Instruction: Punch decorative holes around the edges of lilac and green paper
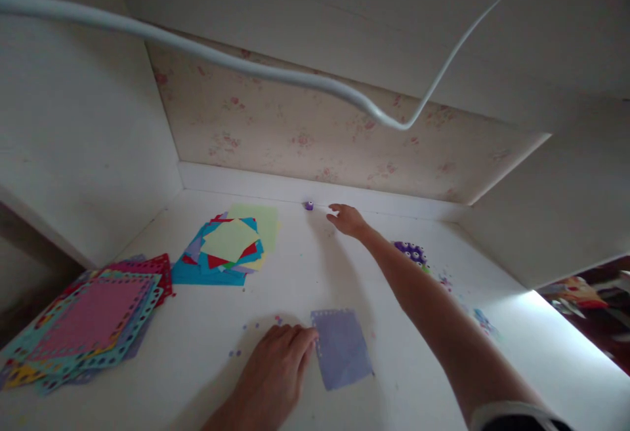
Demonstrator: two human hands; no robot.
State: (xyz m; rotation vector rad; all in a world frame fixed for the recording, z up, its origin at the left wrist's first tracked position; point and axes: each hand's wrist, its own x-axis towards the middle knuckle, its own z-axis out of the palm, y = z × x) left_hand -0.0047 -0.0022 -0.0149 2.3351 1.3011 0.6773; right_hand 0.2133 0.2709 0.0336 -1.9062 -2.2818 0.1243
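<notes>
A lilac sheet of paper (343, 349) lies on the white table, with small holes along its top and left edges. My left hand (285, 359) is closed at its left edge, fingertips on the paper. Farther back, my right hand (347, 220) reaches out with fingers apart and nothing in them. Just left of those fingers, near the back edge, sits a small purple object (309, 205) with a white spot; its kind is unclear. Small paper dots (235, 353) are scattered beside my left hand.
A stack of hole-edged coloured sheets (93, 319) lies at the left. Behind it is a pile of plain coloured paper (229, 244). Several purple pieces with white spots (411, 252) sit right of my right forearm. A white cable (275, 71) hangs across the top.
</notes>
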